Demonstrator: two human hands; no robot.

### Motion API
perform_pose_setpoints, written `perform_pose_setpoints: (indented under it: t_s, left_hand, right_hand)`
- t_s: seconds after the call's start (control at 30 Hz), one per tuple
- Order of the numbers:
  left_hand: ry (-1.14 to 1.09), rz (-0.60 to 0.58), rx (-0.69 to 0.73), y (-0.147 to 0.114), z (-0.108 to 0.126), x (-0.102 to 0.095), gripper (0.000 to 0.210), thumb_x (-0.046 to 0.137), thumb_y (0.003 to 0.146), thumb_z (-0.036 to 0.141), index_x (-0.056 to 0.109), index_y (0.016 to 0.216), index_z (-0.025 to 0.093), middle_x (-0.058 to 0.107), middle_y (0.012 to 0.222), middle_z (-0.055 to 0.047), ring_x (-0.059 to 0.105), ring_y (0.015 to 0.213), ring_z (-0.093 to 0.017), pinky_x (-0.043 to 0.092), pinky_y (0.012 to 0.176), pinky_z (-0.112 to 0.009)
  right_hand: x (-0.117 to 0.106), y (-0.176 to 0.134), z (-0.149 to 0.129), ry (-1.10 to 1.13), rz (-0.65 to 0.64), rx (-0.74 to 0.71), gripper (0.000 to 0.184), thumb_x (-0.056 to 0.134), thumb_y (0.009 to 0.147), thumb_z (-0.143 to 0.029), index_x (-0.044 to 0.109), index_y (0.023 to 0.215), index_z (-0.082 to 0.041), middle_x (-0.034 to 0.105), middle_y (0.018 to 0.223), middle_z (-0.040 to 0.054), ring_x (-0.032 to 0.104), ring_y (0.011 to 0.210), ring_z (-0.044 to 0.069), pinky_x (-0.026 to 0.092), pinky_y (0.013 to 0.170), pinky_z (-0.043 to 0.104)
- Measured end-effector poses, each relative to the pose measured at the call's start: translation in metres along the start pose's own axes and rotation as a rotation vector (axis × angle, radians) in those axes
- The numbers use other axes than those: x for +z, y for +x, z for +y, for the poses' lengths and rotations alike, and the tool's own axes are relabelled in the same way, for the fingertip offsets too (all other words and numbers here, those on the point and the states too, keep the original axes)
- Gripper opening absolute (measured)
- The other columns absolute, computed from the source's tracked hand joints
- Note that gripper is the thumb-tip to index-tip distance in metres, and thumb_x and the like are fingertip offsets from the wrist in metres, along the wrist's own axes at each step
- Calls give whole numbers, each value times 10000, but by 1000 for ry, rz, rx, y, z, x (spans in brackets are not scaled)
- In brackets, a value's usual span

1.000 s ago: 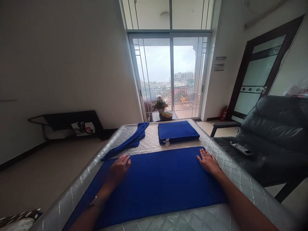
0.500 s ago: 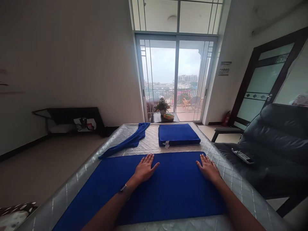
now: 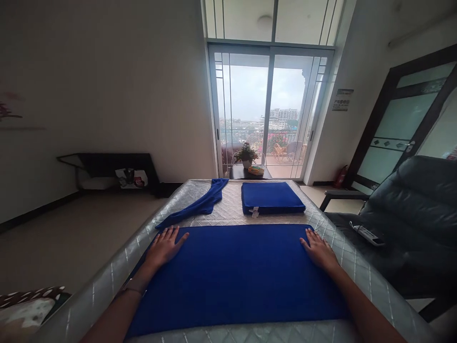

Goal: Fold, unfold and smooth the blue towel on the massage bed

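A blue cloth [image 3: 239,276] lies spread flat on the silvery quilted mattress [image 3: 228,216]. My left hand [image 3: 162,247] rests on its far left corner, palm down with fingers apart. On the far right corner, my right hand [image 3: 319,248] lies flat, fingers stretched out. Neither hand grips anything. Beyond the cloth sits a neatly folded stack of blue cloth [image 3: 273,196] with a white label at its front edge. To its left, a crumpled strip of blue cloth [image 3: 200,205] reaches toward my left hand.
At the right of the mattress stands a dark recliner [image 3: 410,228] with a white power strip [image 3: 367,233] on its seat. Past the far edge, a small dark table [image 3: 233,172] bears a potted plant [image 3: 247,155]. A patterned cloth item [image 3: 28,312] shows at lower left.
My left hand has slid left across the cloth, from near its middle to the far left corner. My right hand stays on the right corner. The view has shifted slightly.
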State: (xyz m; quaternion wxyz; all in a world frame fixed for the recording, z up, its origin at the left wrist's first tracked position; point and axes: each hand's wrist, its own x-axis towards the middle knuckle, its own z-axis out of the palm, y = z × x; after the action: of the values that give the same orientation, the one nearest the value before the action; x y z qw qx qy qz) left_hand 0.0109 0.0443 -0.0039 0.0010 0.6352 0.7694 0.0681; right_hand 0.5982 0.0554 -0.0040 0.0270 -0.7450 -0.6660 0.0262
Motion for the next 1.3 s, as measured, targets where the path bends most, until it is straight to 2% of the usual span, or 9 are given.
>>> perform_pose_setpoints:
  t_s: [0.23,0.33,0.43,0.63,0.7,0.8,0.97,1.2,1.3]
  left_hand:
    - [-22,-19,-36,-9,15,-9,899,189,946,733,248,1598,117,239,1670,-149,195,1548,-314,150,1248,-516]
    - [-26,15,-38,-8,15,-6,894,200,947,735,287,1589,118,266,1660,-159,211,1544,-316,155,1246,-518]
    - [-36,36,-42,-7,14,-1,890,210,951,732,302,1583,112,266,1659,-163,207,1545,-319,147,1247,-525]
    - [-53,54,-37,-5,14,2,883,211,955,723,319,1577,106,277,1657,-171,210,1543,-324,135,1249,-519]
    - [-54,71,-34,-6,14,2,877,217,956,721,331,1574,109,293,1651,-174,227,1538,-326,143,1247,-521]
    - [-55,86,-38,-6,14,3,861,217,958,720,346,1571,130,317,1643,-163,254,1529,-322,161,1242,-522]
    - [-52,76,-31,-7,14,1,861,203,964,710,333,1574,117,299,1650,-163,235,1536,-316,146,1247,-515]
    - [-70,27,-40,-6,12,0,879,181,957,726,285,1591,126,240,1675,-144,178,1553,-307,112,1252,-512]
    - [-53,17,-44,-4,9,3,873,191,956,722,276,1594,131,241,1674,-138,182,1552,-304,118,1252,-513]
  right_hand:
    - [-9,-1,8,-57,7,-25,665,201,1025,-434,292,1597,-109,229,1677,67,171,1547,227,161,1252,456]
    - [-17,-6,-10,-68,73,-94,634,239,1024,-395,374,1558,-81,277,1659,91,187,1543,234,137,1259,452]
    - [-26,-15,-62,-4,79,-269,627,240,1036,-418,392,1554,-99,313,1644,94,207,1538,215,145,1259,419]
    - [-31,-27,-205,153,-58,-525,696,166,1049,-544,308,1597,-137,252,1668,74,168,1545,182,125,1257,360]
    - [-26,-27,-234,152,-98,-533,716,152,1048,-554,267,1607,-121,215,1678,76,134,1551,180,104,1257,357]
    - [-17,-24,-248,116,-114,-514,724,140,1044,-559,230,1616,-124,175,1686,55,98,1555,170,76,1262,373]
    - [-10,-8,-203,38,-105,-451,729,124,1038,-563,194,1624,-135,163,1690,31,96,1554,151,66,1262,364]
    - [-11,21,-43,-94,-27,-134,681,133,1038,-445,214,1615,-93,202,1685,85,140,1551,188,135,1253,398]
    - [-10,24,4,-84,-6,-8,697,118,1030,-437,217,1610,-65,210,1682,98,169,1547,206,172,1248,400]
